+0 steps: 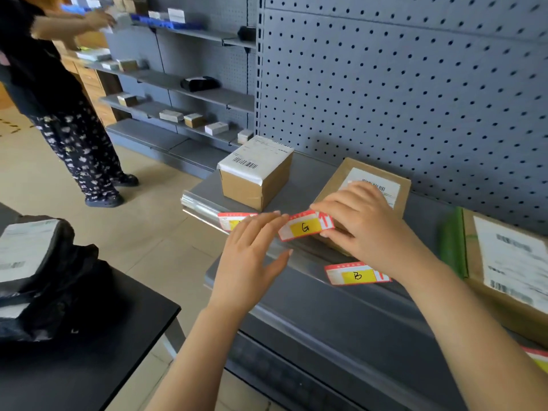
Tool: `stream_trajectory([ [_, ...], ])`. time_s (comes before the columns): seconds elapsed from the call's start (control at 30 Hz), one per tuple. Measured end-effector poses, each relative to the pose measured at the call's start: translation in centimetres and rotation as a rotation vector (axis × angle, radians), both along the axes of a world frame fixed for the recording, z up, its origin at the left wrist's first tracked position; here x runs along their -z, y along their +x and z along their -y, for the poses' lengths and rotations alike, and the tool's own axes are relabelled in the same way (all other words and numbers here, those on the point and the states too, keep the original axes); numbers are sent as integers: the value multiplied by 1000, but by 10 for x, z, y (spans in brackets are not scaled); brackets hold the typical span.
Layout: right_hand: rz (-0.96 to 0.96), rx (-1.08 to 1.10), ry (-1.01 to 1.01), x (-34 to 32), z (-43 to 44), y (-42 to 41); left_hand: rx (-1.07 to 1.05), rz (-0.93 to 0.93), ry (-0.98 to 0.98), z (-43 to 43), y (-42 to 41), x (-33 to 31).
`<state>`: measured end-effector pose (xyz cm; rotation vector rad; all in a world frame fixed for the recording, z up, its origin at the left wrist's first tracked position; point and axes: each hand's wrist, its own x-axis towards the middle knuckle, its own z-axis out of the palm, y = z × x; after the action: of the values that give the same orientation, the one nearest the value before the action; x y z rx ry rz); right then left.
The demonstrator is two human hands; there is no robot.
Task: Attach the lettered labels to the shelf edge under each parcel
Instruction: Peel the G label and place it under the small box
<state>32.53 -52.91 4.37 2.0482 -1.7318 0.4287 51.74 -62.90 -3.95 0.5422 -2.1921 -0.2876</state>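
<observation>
A red, white and yellow label marked G (305, 227) is held at the shelf edge (204, 207). My right hand (361, 223) pinches its right end, and the straight fingertips of my left hand (252, 256) touch its left end. A second label (232, 221) sits in the clear edge strip to the left, partly hidden by my left fingers. A label marked B (357, 274) sits on the edge to the right. Behind stand a cube-shaped brown parcel (256, 176), a flat brown parcel (367, 185) and a third parcel (510, 271) at the right.
A green strip (452, 241) lies beside the right parcel. A black table (89, 351) at the left carries black bagged parcels (44, 274). Another person (50, 93) stands at far shelves with small boxes. Another label's corner (538, 355) shows at the right edge.
</observation>
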Motion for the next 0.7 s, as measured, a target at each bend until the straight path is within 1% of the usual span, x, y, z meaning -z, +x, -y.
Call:
stream_trajectory([
  [0.13, 90, 110, -51, -9, -33, -1, 92, -25, -72, 2, -16, -24],
  [0.3, 165, 354, -105, -8, -98, 16, 321, -20, -186, -19, -40, -38],
  [0.47, 197, 555, -100, -3, -163, 38, 596, -61, -200, -55, -63, -38],
  [0.53, 184, 645, -126, 1, -191, 55, 688, -85, -198, -74, -70, -35],
  [0.7, 139, 892, -155, 10, -262, 98, 927, -77, -178, -138, -82, -27],
])
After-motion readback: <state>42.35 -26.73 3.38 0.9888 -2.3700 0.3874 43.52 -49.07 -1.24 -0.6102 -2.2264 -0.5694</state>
